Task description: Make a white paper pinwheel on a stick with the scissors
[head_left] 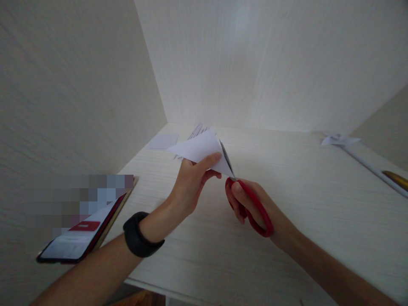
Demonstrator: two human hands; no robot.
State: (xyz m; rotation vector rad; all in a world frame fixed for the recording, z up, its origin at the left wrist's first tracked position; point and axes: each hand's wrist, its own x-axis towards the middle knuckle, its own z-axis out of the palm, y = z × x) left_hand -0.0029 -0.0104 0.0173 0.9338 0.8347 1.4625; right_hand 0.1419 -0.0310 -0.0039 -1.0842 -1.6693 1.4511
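Note:
My left hand (pixel 197 180) pinches a white piece of paper (pixel 198 146) between thumb and fingers, above the tabletop. The paper looks folded and comes to a point on its left side. In my right hand (pixel 245 197) are scissors (pixel 259 214) with red handles, my thumb and fingers in the loops. The scissor blades lie along the right edge of the paper, their tips pointing away from me. How far the blades are apart is hard to see. A black band sits on my left wrist.
A phone (pixel 73 244) with a lit screen leans at the left. Behind the paper lie a flat white sheet (pixel 163 141) and several thin strips (pixel 197 129). A white paper pinwheel (pixel 339 139) on a stick (pixel 366 163) lies at the right, beside a gold-coloured object (pixel 395 179). Walls enclose the back and sides.

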